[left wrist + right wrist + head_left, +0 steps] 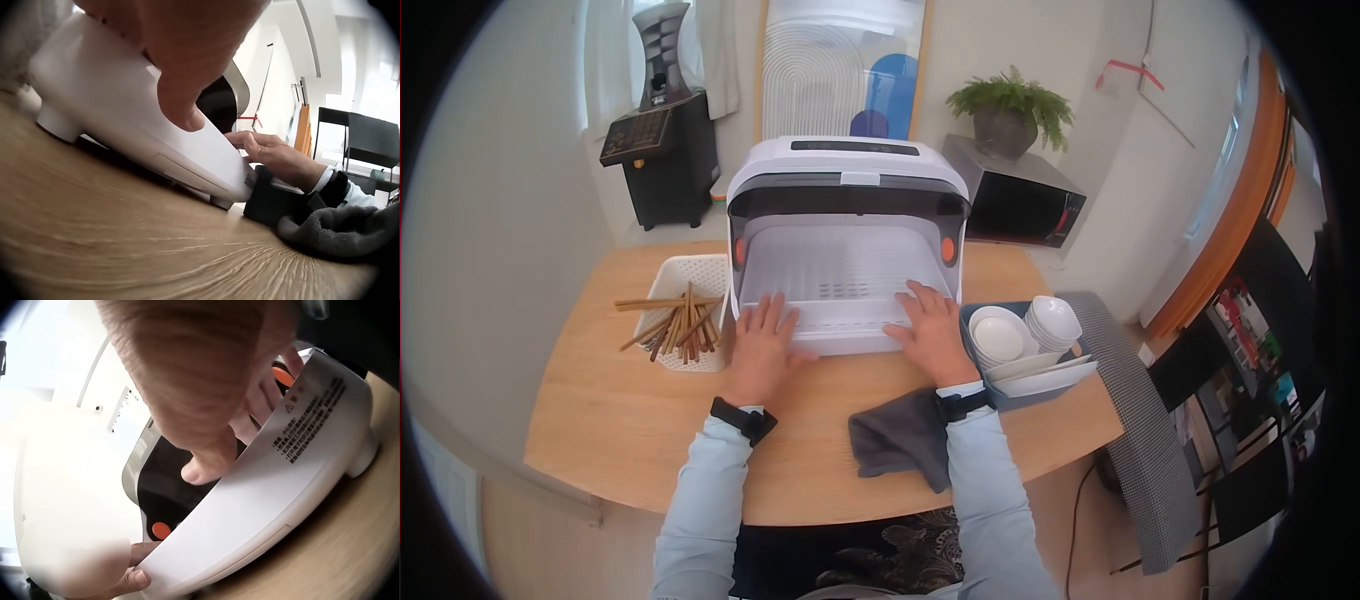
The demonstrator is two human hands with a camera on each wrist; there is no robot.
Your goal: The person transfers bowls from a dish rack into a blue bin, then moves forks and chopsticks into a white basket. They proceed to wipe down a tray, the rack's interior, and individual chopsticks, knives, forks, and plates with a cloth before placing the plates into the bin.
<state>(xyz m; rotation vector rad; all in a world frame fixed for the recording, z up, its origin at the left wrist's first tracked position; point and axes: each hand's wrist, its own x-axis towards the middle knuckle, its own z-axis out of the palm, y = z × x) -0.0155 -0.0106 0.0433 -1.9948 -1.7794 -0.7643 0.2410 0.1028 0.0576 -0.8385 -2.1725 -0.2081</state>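
A white cabinet-like appliance [855,150] stands on the table with its dark-tinted front cover raised and a translucent tray inside. My left hand [762,350] lies at the left of its front edge, fingers spread and pointing inward. On the right part of the same edge rests my right hand [930,335], fingers extended over the rim. In the left wrist view the left hand [187,56] is above the white front [144,119], thumb hanging down. The right wrist view shows the right hand [200,381] over the front panel [250,500], fingers reaching behind its top edge.
Left of the appliance, a white basket [685,268] holds wooden chopsticks [690,325]. At the right, a blue-grey bin [1030,398] holds white bowls [1057,320] and plates. A grey cloth [895,435] lies near my right wrist. Behind stand a microwave [1015,195] and a black dispenser [668,165].
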